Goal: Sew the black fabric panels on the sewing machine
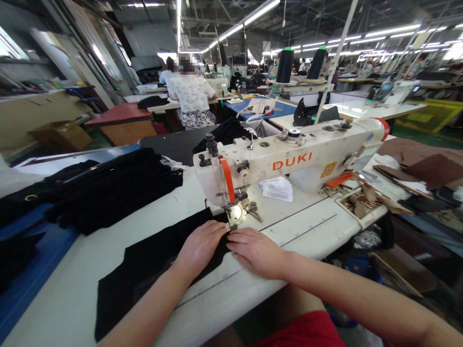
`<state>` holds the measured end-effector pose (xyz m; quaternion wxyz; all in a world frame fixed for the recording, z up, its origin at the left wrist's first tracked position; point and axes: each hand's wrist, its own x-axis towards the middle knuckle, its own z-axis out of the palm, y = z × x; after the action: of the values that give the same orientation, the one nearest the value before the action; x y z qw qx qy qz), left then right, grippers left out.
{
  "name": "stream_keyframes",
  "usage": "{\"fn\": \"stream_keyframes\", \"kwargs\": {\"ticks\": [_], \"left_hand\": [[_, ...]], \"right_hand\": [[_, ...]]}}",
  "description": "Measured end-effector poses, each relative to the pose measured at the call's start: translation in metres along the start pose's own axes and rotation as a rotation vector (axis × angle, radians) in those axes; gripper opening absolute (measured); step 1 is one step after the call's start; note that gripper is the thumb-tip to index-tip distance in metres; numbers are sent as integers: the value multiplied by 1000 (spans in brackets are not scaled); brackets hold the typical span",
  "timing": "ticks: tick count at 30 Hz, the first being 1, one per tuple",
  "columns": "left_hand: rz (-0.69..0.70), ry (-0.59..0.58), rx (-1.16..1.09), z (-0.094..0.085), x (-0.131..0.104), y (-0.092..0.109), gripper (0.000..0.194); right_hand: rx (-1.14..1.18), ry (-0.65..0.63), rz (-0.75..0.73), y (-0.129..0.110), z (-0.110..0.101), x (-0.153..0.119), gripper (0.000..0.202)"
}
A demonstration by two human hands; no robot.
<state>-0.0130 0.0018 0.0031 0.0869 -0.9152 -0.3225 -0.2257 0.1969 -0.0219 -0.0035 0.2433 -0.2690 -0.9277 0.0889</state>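
Observation:
A black fabric piece (144, 260) lies flat on the sewing machine's bed, its right end close to the needle area. My left hand (202, 245) presses on this fabric, fingertips together near the presser foot, with a small white bit (227, 226) beside them. From the other side, my right hand (256, 250) pinches the fabric's near edge, its thumb partly hidden. Both hands almost touch each other just in front of the white sewing machine (289, 154). Whether the needle is in the cloth cannot be made out.
A pile of black fabric pieces (123, 188) lies to the left. White paper labels (277, 189) rest under the machine's arm. A tray of metal bits and brown scraps (361, 202) sits at the right. Another person (191, 94) sits ahead at a table.

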Motion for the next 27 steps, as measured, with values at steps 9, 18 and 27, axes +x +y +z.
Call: {"fn": "stream_keyframes", "kwargs": {"ticks": [9,18,27], "left_hand": [[-190,-120,34,-2,-14,17,34],[-283,-190,-69,4,-6,4,40],[-278,-180,-66,10,-9,9,41]], "right_hand": [[-178,-55,72,27,-6,25,14],[-290,-107,40,41,-6,37,14],[-296,-91,40,43,-6,36,16]]}}
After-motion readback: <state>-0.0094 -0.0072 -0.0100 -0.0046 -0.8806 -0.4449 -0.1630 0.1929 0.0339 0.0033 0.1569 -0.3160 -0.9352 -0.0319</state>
